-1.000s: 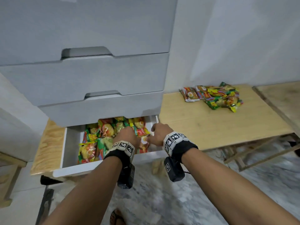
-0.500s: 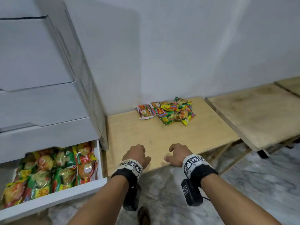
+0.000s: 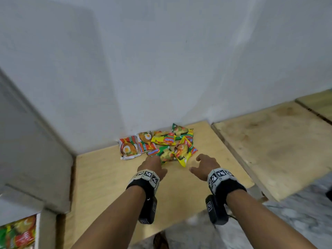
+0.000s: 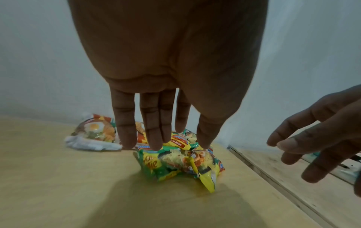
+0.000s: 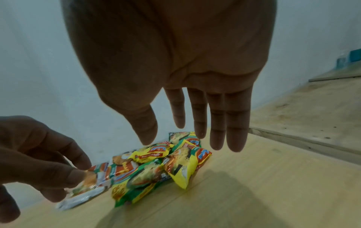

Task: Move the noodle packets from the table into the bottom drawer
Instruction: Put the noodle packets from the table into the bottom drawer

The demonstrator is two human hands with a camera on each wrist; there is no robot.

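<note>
Several noodle packets (image 3: 161,146) in red, yellow and green wrappers lie in a small heap against the wall on the low wooden table (image 3: 100,186). My left hand (image 3: 152,163) hovers just in front of the green packet (image 4: 156,165), fingers straight and empty (image 4: 154,126). My right hand (image 3: 203,164) hangs to the right of the yellow packet (image 5: 185,165), fingers spread and holding nothing (image 5: 215,123). The bottom drawer (image 3: 38,230) shows at the lower left, open, with packets (image 3: 18,234) inside.
A grey drawer cabinet (image 3: 27,150) stands left of the table. A second, stained wooden table (image 3: 269,146) abuts on the right. White wall behind the packets. Marble floor (image 3: 296,212) below, with a foot (image 3: 159,239) at the table's edge.
Both hands left the drawer, swung right across the table and reached forward to the heap of packets. The view turned from the cabinet to the table.
</note>
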